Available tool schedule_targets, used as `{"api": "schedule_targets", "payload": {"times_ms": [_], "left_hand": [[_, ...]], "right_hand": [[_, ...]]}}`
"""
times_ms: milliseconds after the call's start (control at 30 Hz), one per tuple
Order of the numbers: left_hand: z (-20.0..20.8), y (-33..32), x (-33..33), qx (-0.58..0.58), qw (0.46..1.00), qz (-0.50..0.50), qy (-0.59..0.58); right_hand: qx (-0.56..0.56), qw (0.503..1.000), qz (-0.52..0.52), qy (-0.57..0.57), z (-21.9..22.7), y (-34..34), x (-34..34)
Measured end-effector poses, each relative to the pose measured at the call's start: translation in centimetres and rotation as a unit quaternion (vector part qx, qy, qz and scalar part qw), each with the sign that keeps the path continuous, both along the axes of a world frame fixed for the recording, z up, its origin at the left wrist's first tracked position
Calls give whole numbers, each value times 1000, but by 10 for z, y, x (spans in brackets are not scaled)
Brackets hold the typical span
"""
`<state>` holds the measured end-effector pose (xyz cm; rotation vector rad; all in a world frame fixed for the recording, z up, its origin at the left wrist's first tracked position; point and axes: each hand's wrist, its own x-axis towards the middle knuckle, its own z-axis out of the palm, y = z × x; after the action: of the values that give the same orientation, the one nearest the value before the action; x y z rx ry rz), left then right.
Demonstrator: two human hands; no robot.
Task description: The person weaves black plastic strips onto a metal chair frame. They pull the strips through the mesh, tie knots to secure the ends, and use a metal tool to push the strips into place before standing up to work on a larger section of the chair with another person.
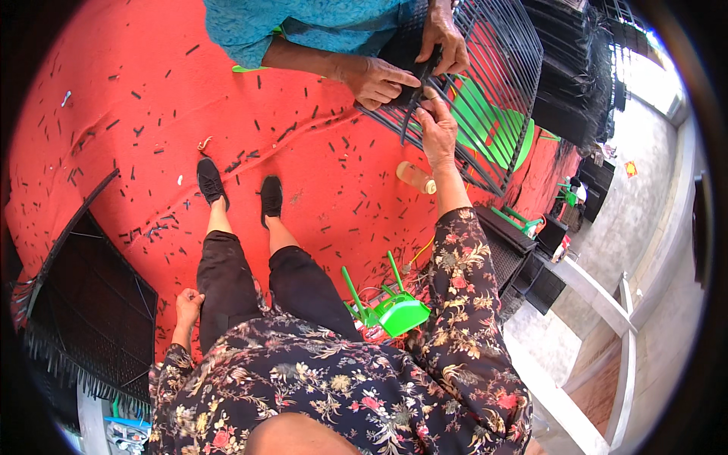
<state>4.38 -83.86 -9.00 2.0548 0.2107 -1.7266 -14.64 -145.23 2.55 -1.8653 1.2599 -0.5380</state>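
My right hand (437, 125) reaches forward, its thumb and index finger closed at a black flat strip (409, 121) by the edge of a black woven panel (402, 49). The panel rests on a black frame of thin parallel bars (493, 38). Across from me, a co-worker in a blue patterned top (318, 30) has both hands at the same place; one hand (378, 80) points at the strip, and the other (444, 42) holds the panel's edge. Beside my thigh hangs my left hand (189, 307), fingers curled, with nothing visible in it.
Short black scraps litter the red floor covering (303, 167). A clear jar (415, 177) lies below my right forearm. Green plastic chairs stand under the frame (493, 125) and by my right side (398, 311). A large black woven piece (91, 296) is at left; black panels are stacked (565, 91) far right.
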Motion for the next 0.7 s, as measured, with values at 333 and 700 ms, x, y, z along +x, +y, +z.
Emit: {"api": "schedule_targets", "payload": {"times_ms": [333,700], "left_hand": [[1,1,-3,1,1000,-17,-13],[-6,8,-10,-34,997,-39,-59]], "right_hand": [[-5,991,-34,129,2,1,10],[5,994,-32,101,1,5,14]]}}
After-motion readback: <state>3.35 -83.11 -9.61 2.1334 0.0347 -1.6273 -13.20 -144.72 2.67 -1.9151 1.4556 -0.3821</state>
